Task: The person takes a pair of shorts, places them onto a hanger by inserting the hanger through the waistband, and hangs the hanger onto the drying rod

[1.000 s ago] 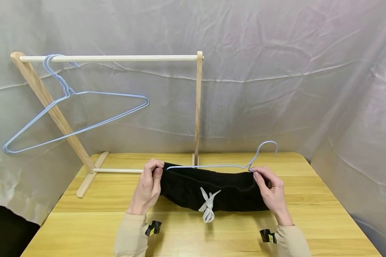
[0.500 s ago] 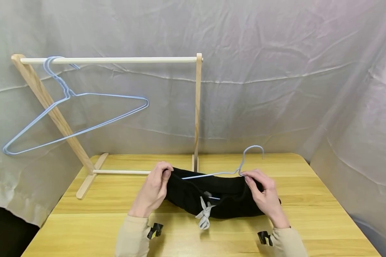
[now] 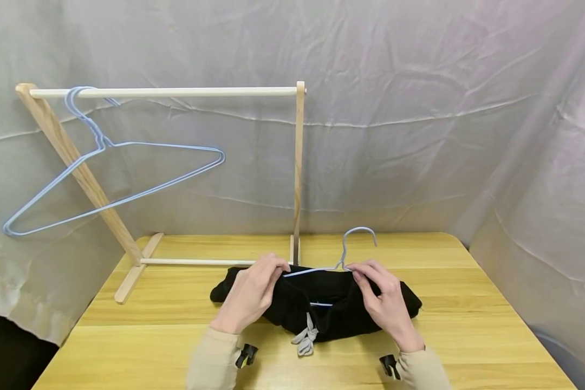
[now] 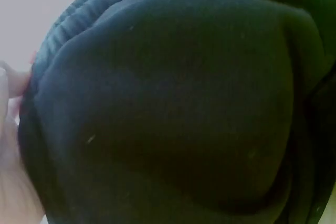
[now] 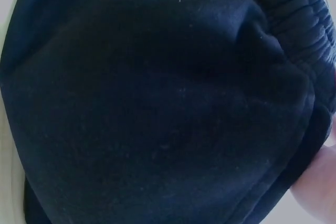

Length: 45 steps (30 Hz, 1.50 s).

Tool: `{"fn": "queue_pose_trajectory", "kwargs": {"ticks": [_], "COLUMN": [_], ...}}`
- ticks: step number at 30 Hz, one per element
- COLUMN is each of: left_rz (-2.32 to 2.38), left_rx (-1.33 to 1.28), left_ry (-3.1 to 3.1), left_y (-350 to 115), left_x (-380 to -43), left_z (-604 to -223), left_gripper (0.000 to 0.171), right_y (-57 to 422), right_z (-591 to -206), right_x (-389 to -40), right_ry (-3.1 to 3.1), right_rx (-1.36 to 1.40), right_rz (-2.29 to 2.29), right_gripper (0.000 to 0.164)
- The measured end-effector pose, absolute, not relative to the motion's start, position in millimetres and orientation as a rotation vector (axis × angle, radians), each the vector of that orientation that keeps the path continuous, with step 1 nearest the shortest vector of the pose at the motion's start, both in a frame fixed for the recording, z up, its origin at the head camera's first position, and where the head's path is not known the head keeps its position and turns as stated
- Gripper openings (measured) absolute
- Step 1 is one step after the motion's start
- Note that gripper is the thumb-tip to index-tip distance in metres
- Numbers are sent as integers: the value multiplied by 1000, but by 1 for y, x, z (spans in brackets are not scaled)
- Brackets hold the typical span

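A pair of black drawstring pants [image 3: 341, 327] lies bunched on the table, its waist opening facing up. A tied light grey drawstring [image 3: 306, 338] hangs at the front. Inside the waist sits a light blue wire hanger [image 3: 317, 270], its hook rising above the cloth and part of its lower bar showing. My left hand [image 3: 251, 292] pinches the waistband near the hanger's left shoulder. With thumb and fingers, my right hand [image 3: 382, 295] pinches the waistband beside the hanger's neck. Both hanger ends are hidden in the cloth. Black fabric [image 4: 173, 103] fills most of the left wrist view.
A wooden rack [image 3: 298, 162] with a white top rail [image 3: 190, 92] stands at the back left. Blue hangers [image 3: 151, 187] hang from its left end. The wooden table [image 3: 478, 325] extends to both sides, and a grey curtain [image 3: 395, 162] rises behind it.
Both hands have come closer together, bunching the waistband inward. The hanger's hook has shifted left and slightly down, and more of the pants bulges out past the left hand.
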<state>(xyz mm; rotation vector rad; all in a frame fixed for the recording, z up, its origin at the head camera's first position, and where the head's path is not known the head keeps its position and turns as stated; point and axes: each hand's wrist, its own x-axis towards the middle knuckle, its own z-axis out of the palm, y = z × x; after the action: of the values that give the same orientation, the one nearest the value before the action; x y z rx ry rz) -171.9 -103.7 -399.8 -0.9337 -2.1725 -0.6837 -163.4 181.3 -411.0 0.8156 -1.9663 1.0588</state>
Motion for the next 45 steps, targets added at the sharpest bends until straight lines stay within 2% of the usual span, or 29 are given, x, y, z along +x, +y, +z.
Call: {"fn": "queue_pose_trajectory", "kwargs": {"ticks": [4, 13, 29, 45], "left_rz": [-659, -577, -590, -632], "left_rx": [-917, -936, -797, -568], "left_ry": [-2201, -2152, -2086, -1842], "left_y": [-100, -100, -111, -118], "left_x": [-171, -172, -175, -180], "left_z": [-402, -404, -400, -397], "left_gripper": [5, 14, 15, 41], "right_y": [176, 172, 186, 199], "right_z": [-410, -410, -409, -409], "right_x": [-161, -160, -165, -169], "right_ry": [-1954, -1952, -1944, -1879], "right_rx": [821, 849, 820, 742], "right_rz": [1052, 1050, 1090, 1130], "right_gripper": [35, 25, 37, 29]}}
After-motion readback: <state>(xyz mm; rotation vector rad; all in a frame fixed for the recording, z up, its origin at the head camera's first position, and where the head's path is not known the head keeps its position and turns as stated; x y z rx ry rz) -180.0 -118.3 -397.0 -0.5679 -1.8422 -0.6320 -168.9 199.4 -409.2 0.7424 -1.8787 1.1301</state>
